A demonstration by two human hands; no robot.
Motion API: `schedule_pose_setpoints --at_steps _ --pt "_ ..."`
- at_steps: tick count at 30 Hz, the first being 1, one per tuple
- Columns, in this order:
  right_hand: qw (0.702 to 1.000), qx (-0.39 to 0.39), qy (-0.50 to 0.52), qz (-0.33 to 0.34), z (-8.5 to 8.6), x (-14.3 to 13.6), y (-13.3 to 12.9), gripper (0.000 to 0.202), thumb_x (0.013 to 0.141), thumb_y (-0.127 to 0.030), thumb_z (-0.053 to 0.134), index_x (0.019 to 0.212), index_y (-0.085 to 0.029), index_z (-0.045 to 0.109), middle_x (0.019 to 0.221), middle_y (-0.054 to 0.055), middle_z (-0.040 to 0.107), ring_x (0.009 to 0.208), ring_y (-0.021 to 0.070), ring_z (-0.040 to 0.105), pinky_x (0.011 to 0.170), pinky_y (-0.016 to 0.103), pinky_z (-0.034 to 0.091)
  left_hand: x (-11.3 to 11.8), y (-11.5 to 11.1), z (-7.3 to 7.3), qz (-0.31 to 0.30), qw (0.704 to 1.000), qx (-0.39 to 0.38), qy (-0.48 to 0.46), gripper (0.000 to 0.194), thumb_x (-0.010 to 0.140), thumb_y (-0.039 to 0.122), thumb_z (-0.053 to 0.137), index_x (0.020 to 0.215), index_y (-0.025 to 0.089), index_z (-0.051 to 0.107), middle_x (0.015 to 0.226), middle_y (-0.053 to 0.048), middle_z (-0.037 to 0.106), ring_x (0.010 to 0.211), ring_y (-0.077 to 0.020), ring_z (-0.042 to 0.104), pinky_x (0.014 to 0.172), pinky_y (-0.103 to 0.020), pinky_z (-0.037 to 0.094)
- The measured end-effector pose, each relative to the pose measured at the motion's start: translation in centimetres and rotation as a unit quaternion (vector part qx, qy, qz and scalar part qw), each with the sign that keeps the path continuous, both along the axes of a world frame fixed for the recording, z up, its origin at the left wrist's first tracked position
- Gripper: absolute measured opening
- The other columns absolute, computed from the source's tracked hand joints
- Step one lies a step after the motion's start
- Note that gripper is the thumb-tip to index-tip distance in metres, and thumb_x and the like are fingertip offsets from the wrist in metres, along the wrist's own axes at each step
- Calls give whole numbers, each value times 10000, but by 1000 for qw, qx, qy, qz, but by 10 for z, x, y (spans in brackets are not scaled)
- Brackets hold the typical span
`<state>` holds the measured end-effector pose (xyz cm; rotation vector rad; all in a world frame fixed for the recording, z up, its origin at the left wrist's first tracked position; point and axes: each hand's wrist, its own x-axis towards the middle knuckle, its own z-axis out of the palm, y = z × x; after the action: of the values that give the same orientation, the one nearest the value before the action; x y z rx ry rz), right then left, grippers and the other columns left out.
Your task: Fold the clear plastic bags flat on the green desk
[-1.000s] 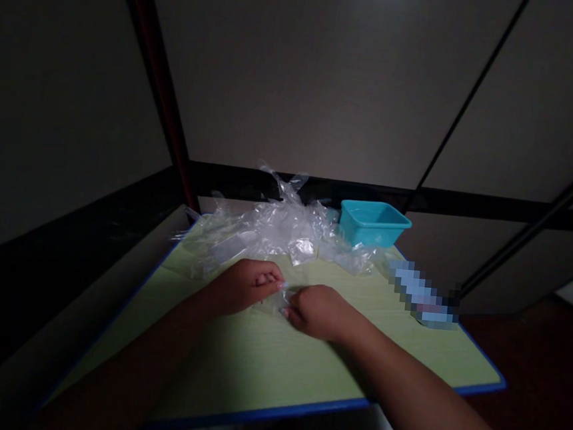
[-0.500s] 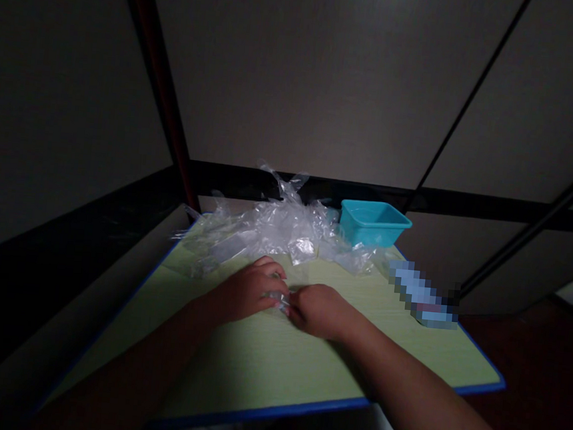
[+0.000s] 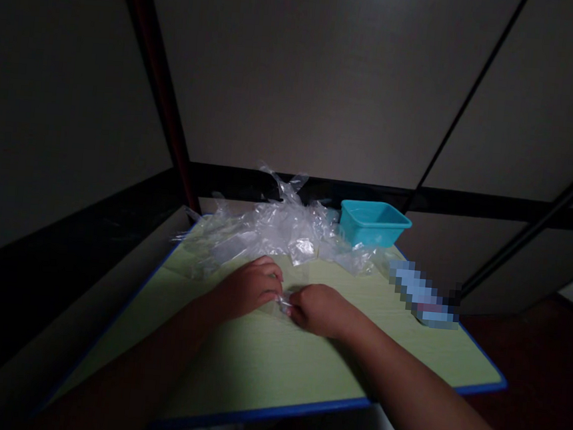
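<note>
Between our hands, on the surface (image 3: 252, 373): clear plastic film (image 3: 284, 302).
Left hand (image 3: 248, 290): fingers curled at the film; we cannot tell its grip.
Right hand (image 3: 321, 310): pinching the film.
Film: likely light, limp, slippery; best pinched where bunched.

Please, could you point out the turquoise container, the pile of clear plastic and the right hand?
turquoise container (image 3: 372, 235), head view, front wall
pile of clear plastic (image 3: 278, 228), head view, middle
right hand (image 3: 322, 310), head view, back

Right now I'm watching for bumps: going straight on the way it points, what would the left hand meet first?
The left hand would likely meet the clear plastic, then the right hand; exact depth is unclear.
</note>
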<state>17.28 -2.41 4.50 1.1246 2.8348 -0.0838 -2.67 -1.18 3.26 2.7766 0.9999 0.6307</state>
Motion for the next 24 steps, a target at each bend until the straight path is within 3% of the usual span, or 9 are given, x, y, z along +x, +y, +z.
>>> schedule_pose_setpoints --at_steps 12,18,24 --pt "999 26 -22 1 1 -2 -4 342 863 -345 382 908 -136 648 876 131 677 779 225 633 659 287 412 -3 3 -3 4 1000 17 14 83 812 228 563 830 197 639 935 -40 577 949 -194 463 835 -307 394" --pt "999 34 -10 11 1 -1 -4 314 858 -312 381 913 -148 643 876 116 680 754 217 632 636 283 407 -1 -2 2 -4 999 5 34 325 746 363 665 1056 266 642 1089 -54 553 1059 -237 432 909 -355 371" --pt "999 31 -11 11 1 -2 -5 323 879 -311 359 944 -152 633 877 115 680 758 209 630 654 281 408 2 -4 0 -9 998 37 50 159 839 323 559 864 250 698 1044 -53 586 1045 -225 449 901 -359 375"
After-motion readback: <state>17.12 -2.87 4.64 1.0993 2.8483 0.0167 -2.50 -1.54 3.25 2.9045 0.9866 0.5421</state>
